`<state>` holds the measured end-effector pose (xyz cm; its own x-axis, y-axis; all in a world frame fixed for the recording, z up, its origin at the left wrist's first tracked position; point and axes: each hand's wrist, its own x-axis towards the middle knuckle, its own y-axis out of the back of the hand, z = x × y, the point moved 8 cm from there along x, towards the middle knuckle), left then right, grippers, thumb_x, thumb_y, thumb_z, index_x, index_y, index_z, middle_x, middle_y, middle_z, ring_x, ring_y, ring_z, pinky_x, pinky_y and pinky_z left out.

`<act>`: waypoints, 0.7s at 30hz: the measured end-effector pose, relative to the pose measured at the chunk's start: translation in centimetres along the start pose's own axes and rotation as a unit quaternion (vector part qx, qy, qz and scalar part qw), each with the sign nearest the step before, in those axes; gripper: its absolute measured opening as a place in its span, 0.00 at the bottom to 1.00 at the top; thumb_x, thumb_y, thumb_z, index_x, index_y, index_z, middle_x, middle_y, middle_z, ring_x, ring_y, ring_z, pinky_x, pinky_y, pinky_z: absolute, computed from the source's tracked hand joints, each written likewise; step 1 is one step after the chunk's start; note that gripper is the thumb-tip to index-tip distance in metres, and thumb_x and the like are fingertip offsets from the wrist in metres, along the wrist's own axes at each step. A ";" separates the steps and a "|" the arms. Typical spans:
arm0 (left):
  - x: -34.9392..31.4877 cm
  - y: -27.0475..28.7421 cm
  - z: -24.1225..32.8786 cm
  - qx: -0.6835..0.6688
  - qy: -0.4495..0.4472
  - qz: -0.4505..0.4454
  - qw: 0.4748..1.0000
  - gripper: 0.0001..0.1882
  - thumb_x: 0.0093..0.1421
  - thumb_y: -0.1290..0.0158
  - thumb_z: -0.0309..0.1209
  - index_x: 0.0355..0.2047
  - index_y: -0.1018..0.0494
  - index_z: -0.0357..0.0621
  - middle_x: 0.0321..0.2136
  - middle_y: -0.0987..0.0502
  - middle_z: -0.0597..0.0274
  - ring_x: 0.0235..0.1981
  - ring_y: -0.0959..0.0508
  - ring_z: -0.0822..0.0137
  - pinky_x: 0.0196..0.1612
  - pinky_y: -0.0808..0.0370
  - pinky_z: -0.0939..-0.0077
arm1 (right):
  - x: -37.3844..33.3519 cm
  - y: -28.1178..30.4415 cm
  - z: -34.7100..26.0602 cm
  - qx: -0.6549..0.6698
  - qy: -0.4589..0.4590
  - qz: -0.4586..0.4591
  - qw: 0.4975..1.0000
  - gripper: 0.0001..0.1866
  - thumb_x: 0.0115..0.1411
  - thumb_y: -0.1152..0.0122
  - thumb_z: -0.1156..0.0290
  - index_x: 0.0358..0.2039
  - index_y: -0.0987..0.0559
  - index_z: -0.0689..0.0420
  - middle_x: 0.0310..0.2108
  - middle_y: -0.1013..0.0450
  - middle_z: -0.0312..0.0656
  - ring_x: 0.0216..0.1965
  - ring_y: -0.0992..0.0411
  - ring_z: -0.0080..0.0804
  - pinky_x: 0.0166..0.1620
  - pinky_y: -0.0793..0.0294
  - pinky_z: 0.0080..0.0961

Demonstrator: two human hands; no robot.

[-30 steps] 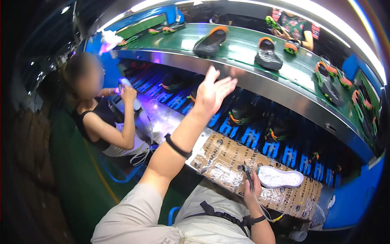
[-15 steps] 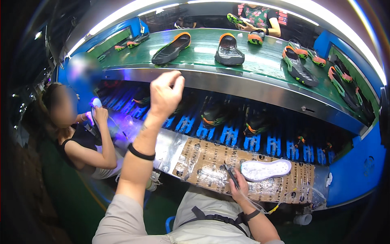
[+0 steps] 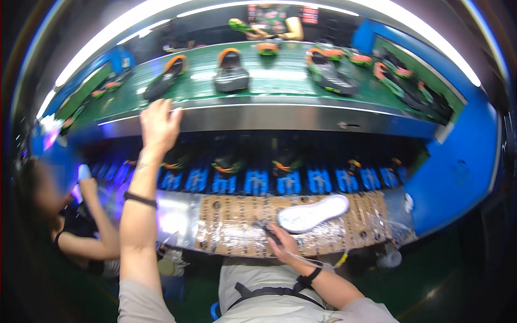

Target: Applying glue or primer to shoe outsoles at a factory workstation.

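My left hand [image 3: 160, 125] reaches up over the metal front edge of the green conveyor belt, its fingers stretched out and somewhat blurred, with nothing visible in them. Just beyond the fingertips lies a black shoe upper [image 3: 166, 79] with an orange collar. Low over the cardboard-covered ledge, my right hand [image 3: 284, 243] grips a dark pen-shaped tool [image 3: 267, 230] with a thin clear tube trailing past the wrist. A white shoe sole [image 3: 313, 213] rests on the ledge beside that hand, its surface facing up.
More black, orange and green shoe uppers [image 3: 231, 72] stand along the conveyor belt [image 3: 280, 75]. Below it, a lower opening holds blue clamp-like holders [image 3: 257, 182] with shoes behind them. A co-worker [image 3: 89, 231] sits at left. Across the belt, another person [image 3: 274, 24] handles a green shoe.
The whole view has shifted, with the scene sliding left. My left hand has come closer to the black upper, and its curled fingers have straightened. My right hand keeps the pen-shaped tool.
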<state>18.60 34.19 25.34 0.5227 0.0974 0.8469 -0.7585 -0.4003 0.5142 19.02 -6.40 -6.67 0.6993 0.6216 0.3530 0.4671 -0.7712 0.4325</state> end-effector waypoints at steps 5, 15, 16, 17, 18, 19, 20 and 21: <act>-0.1 -1.8 -0.6 -0.022 0.029 0.032 0.999 0.22 0.70 0.45 0.43 0.55 0.23 0.40 0.56 0.23 0.49 0.62 0.27 0.50 0.68 0.38 0.49 | 0.5 0.8 -0.1 -0.005 0.001 -0.004 1.000 0.30 0.66 0.35 0.69 0.68 0.29 0.56 0.56 0.23 0.55 0.52 0.21 0.51 0.53 0.21 0.39; -1.3 -2.4 -1.8 0.004 0.035 0.031 0.999 0.23 0.75 0.51 0.46 0.58 0.25 0.41 0.59 0.24 0.52 0.64 0.29 0.50 0.70 0.41 0.49 | -0.2 0.2 -0.3 0.008 -0.030 -0.040 0.999 0.29 0.68 0.37 0.68 0.68 0.30 0.56 0.60 0.26 0.58 0.59 0.25 0.58 0.58 0.22 0.44; -1.0 -2.5 -1.6 0.003 0.027 0.036 0.999 0.23 0.75 0.52 0.46 0.58 0.25 0.41 0.59 0.24 0.52 0.64 0.28 0.50 0.70 0.40 0.50 | -0.2 0.3 -0.3 0.019 -0.017 -0.033 0.999 0.29 0.68 0.37 0.68 0.68 0.30 0.56 0.59 0.26 0.57 0.57 0.25 0.59 0.57 0.22 0.44; -0.9 -2.8 -1.0 0.000 0.018 0.038 0.999 0.23 0.75 0.52 0.46 0.58 0.25 0.41 0.59 0.24 0.52 0.63 0.28 0.51 0.70 0.40 0.50 | -0.3 0.5 0.0 0.020 -0.015 -0.029 0.999 0.29 0.67 0.37 0.69 0.68 0.30 0.56 0.59 0.25 0.57 0.57 0.24 0.58 0.57 0.22 0.44; -1.0 -3.0 -0.9 -0.005 0.014 0.031 0.999 0.23 0.75 0.52 0.46 0.58 0.25 0.41 0.59 0.24 0.52 0.63 0.28 0.51 0.70 0.40 0.50 | -0.3 0.8 -0.2 0.019 -0.015 -0.024 0.999 0.29 0.67 0.37 0.69 0.68 0.30 0.56 0.59 0.25 0.57 0.56 0.24 0.58 0.56 0.22 0.45; -0.9 -2.9 -1.2 0.008 0.017 0.030 0.999 0.23 0.75 0.52 0.46 0.58 0.24 0.41 0.58 0.23 0.52 0.63 0.27 0.51 0.69 0.39 0.51 | -0.3 1.1 -0.7 0.018 -0.007 -0.017 1.000 0.29 0.68 0.37 0.70 0.68 0.30 0.56 0.58 0.25 0.56 0.55 0.24 0.58 0.56 0.22 0.45; -0.8 -3.2 -1.6 0.017 0.018 0.028 0.999 0.23 0.75 0.52 0.46 0.58 0.24 0.41 0.58 0.23 0.53 0.63 0.27 0.51 0.68 0.38 0.52 | -0.3 1.1 -0.8 0.023 0.009 -0.005 1.000 0.27 0.68 0.38 0.71 0.67 0.29 0.57 0.58 0.25 0.55 0.56 0.24 0.57 0.56 0.22 0.44; -1.1 -3.4 -2.8 0.025 0.016 0.027 0.999 0.23 0.75 0.52 0.45 0.59 0.24 0.41 0.58 0.22 0.53 0.62 0.25 0.52 0.68 0.37 0.54 | -0.2 1.0 -1.3 0.020 0.040 0.009 0.999 0.28 0.67 0.37 0.71 0.67 0.29 0.56 0.54 0.24 0.54 0.50 0.23 0.55 0.52 0.21 0.43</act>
<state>19.52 38.00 23.00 0.4685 0.1034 0.8774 -0.7645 -0.4504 0.4612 18.68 -7.06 -5.26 0.6634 0.6150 0.4261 0.4772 -0.7865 0.3921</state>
